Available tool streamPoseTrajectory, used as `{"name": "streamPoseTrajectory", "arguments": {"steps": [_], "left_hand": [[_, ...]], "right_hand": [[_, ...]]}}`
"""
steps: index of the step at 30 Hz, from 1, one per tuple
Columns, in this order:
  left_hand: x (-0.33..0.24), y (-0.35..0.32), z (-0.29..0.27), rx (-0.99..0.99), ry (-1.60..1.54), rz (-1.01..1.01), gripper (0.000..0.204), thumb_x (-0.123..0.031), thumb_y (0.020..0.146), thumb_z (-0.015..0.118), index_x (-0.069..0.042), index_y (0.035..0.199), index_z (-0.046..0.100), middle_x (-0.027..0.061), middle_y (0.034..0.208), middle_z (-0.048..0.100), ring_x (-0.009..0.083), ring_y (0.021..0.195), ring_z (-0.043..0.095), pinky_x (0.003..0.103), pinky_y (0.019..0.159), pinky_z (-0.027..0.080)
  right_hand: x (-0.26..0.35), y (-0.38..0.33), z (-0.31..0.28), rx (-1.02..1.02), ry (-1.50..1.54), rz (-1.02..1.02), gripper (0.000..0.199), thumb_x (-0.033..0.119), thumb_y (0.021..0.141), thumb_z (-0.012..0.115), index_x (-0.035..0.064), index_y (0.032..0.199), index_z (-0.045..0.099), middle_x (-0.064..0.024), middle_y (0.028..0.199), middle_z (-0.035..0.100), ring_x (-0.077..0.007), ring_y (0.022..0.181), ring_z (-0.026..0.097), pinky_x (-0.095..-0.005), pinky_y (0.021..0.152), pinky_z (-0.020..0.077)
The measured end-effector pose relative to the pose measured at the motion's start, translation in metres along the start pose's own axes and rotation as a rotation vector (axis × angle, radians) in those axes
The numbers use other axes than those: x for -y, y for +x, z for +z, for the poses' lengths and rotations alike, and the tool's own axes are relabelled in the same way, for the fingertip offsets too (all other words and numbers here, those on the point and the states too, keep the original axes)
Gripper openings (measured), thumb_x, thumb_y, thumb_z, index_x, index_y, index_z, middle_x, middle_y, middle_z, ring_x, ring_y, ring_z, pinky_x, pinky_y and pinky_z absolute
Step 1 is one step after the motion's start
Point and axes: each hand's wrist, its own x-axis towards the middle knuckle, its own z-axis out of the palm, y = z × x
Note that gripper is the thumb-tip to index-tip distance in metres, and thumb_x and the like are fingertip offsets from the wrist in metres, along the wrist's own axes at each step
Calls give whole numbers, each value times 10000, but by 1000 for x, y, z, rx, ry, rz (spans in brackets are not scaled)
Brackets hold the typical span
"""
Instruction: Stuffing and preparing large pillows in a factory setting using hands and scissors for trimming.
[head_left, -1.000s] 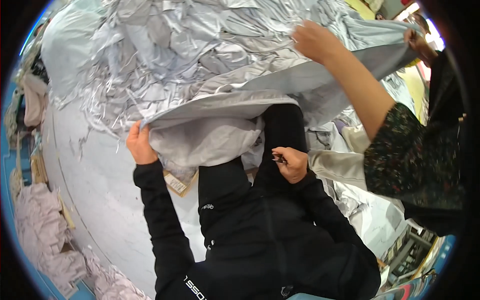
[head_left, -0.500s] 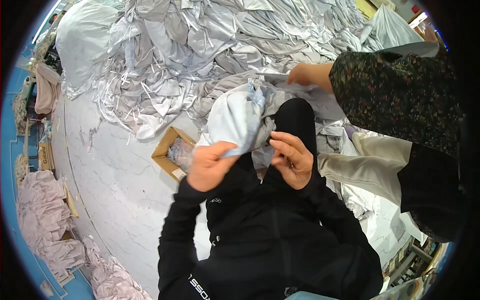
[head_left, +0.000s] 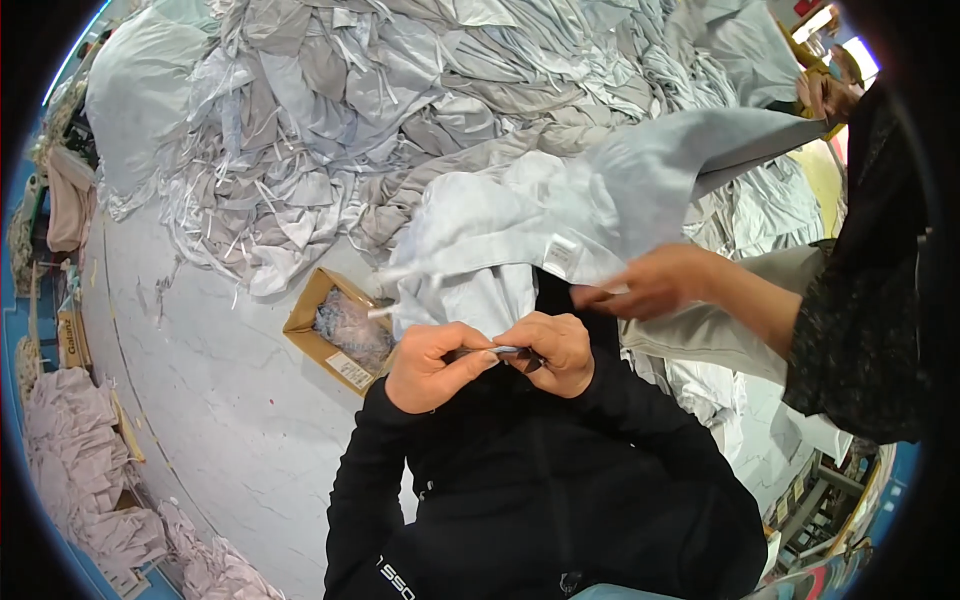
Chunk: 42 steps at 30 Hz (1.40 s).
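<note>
My left hand (head_left: 435, 365) and my right hand (head_left: 550, 355) meet over my lap, closed in pinches on a narrow edge of pale blue-grey cloth (head_left: 506, 350). A small dark object shows under my right fingers; its kind is hidden. Beyond my hands a light grey cloth piece (head_left: 470, 215) lies spread over my knees. It bears a white printed tag (head_left: 562, 257). From the right, a co-worker's blurred hand (head_left: 665, 285) reaches in beside the tag. The co-worker's other hand (head_left: 825, 97) lifts a corner of grey cloth at the upper right.
A big heap of grey and white cloth (head_left: 330, 110) fills the far side. An open cardboard box (head_left: 348, 372), with a clear bag of small bluish bits inside, stands on the pale floor (head_left: 220, 390) left of my knees. Pinkish cloth piles (head_left: 80, 460) lie at the far left.
My hands have come together and now pinch the cloth edge between them. The co-worker has raised a grey cloth corner to the upper right, and another hand has swung in toward my lap.
</note>
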Motion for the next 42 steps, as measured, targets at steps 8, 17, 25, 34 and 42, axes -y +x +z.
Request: {"name": "streamPoseTrajectory", "arguments": {"steps": [8,17,25,34,42], "left_hand": [[23,-7,-4,-32,-7,-114,101,-29,816,662,28,900,664,-18,669,596,15,570,474,180,502,356],[25,-11,-1,29,-77,-246,112,-21,820,627,38,910,659,5,681,615,31,605,524,188,534,399],[28,-14,-1,31,-64,-287,108,-24,828,616,47,901,651,1,670,604,31,593,508,189,525,385],[37,-12,3,27,63,-227,93,-31,826,622,36,887,644,-1,656,594,27,569,480,189,507,366],[32,-8,4,-10,80,-254,73,-25,814,616,25,853,651,4,658,613,34,559,489,198,507,376]], "right_hand": [[-7,-11,9,10,-22,56,286,-72,603,669,18,874,642,-68,707,622,-209,550,591,-287,449,420],[-10,-22,11,52,-12,92,389,-111,580,665,-5,952,624,-97,725,599,-224,571,611,-283,478,470],[-14,-25,16,26,-15,93,346,-107,608,662,10,932,634,-89,703,604,-208,572,617,-272,481,468],[-18,-33,15,68,85,141,397,-120,620,641,0,998,615,-99,808,613,-223,643,643,-286,536,504],[-22,-35,13,76,42,120,383,-49,619,688,49,979,597,-92,810,607,-274,622,614,-325,512,480]]}}
